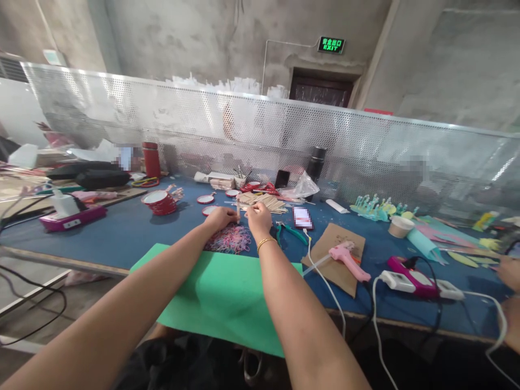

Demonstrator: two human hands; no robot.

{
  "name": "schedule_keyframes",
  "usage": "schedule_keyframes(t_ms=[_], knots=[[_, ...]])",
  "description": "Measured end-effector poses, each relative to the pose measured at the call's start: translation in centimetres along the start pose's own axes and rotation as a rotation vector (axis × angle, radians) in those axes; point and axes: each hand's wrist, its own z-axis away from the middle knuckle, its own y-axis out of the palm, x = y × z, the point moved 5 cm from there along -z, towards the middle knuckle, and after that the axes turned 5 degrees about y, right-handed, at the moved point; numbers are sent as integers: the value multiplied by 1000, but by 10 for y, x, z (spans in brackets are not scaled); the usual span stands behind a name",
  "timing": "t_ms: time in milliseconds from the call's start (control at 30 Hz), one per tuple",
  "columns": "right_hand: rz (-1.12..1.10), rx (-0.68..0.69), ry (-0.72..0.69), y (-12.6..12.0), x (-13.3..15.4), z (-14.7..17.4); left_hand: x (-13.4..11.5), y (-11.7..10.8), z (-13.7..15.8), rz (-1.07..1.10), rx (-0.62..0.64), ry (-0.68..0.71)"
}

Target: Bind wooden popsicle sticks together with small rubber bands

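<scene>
My left hand (223,219) is closed in a pinch on a short thin stick (238,206), which stands nearly upright at its fingertips. Close beside it, my right hand (259,218) has its fingers pressed together; whatever they hold is too small to make out. Below both hands lies a loose heap of colourful rubber bands (229,240). Just beyond the hands is a pile of flat wooden sticks (266,202). A green sheet (215,298) hangs over the table's front edge under my forearms.
To the left stand stacked red-rimmed discs (159,202) and a purple power strip (73,218). Green-handled pliers (293,233), a phone (303,217) and a pink glue gun (349,260) on cardboard (333,244) lie right. A perforated metal screen (252,127) closes the back. Another person's hand (509,273) shows far right.
</scene>
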Motion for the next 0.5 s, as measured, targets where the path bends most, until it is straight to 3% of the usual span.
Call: schedule_keyframes(t_ms=[233, 500], knots=[[-27, 65, -58, 3, 8, 3, 3, 2, -2, 5, -10, 6], [-19, 2, -4, -1, 3, 0, 9, 3, -7, -27, -3, 6]])
